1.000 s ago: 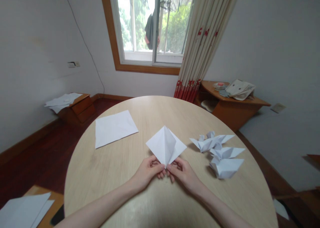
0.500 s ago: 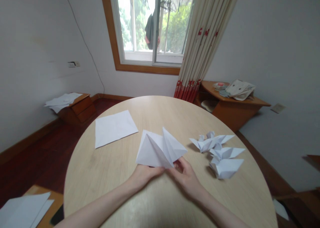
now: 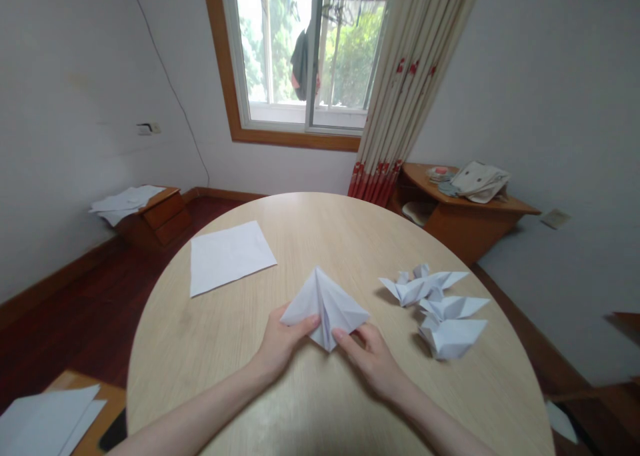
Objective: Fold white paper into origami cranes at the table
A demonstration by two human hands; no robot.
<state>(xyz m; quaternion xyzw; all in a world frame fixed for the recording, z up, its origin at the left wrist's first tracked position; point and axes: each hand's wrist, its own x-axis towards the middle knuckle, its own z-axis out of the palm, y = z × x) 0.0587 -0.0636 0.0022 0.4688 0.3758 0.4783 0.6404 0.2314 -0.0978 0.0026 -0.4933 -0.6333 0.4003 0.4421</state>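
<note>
A white sheet of folded paper (image 3: 340, 304), now diamond-shaped with a crease down its middle, is held between both hands over the near half of the round table (image 3: 200, 369). My left hand (image 3: 286, 339) grips its left side, thumb on top near the central fold and fingers underneath. On the right side, my right hand (image 3: 369, 351) pinches the paper, its thumb on the front face close to the lower point. The fingers beneath the paper are partly hidden.
Several folded paper figures (image 3: 453, 336) stand on the table at the right. A stack of white paper (image 3: 230, 257) lies at the left. Beyond the table are a small cabinet (image 3: 173, 219) with papers, a corner desk (image 3: 465, 233) and a curtain (image 3: 400, 89).
The left flap of the paper has folded in, turning the wide shape into a narrower diamond. My left thumb has come up onto its front; my right thumb now presses the front too.
</note>
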